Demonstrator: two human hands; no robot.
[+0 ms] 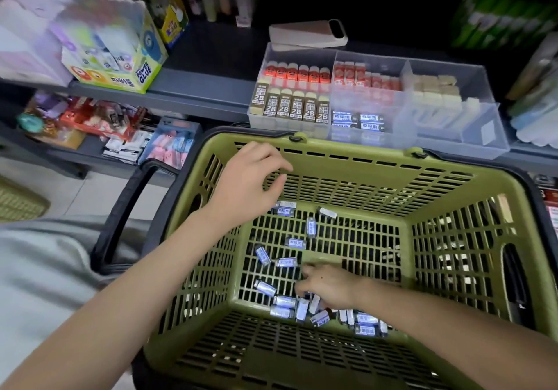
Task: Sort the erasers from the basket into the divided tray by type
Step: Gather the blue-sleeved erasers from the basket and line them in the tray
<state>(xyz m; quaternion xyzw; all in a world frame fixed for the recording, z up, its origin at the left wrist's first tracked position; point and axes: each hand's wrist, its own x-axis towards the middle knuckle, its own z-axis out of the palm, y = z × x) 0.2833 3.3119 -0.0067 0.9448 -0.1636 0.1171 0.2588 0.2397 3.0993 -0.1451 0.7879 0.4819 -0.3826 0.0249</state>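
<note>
A green plastic basket (347, 160) fills the lower middle of the view. Several small erasers in blue-and-white sleeves (296, 243) lie scattered on its floor. My left hand (250, 178) hovers inside the basket near its far left wall, fingers loosely curled, holding nothing. My right hand (329, 287) reaches down to the pile of erasers at the near side, fingers curled among them; whether it grips one is hidden. Behind the basket stands a clear divided tray (453, 145) with brown 2B erasers (290, 108), red ones (296, 75), blue-sleeved ones (357, 120) and beige ones (434, 90).
A shelf edge (196, 99) carries a yellow Power Glue box (120, 57) at left. A white lid-like case (308, 34) lies behind the tray. The basket's black handle (120, 217) hangs at its left. Lower shelves at left hold packaged stationery.
</note>
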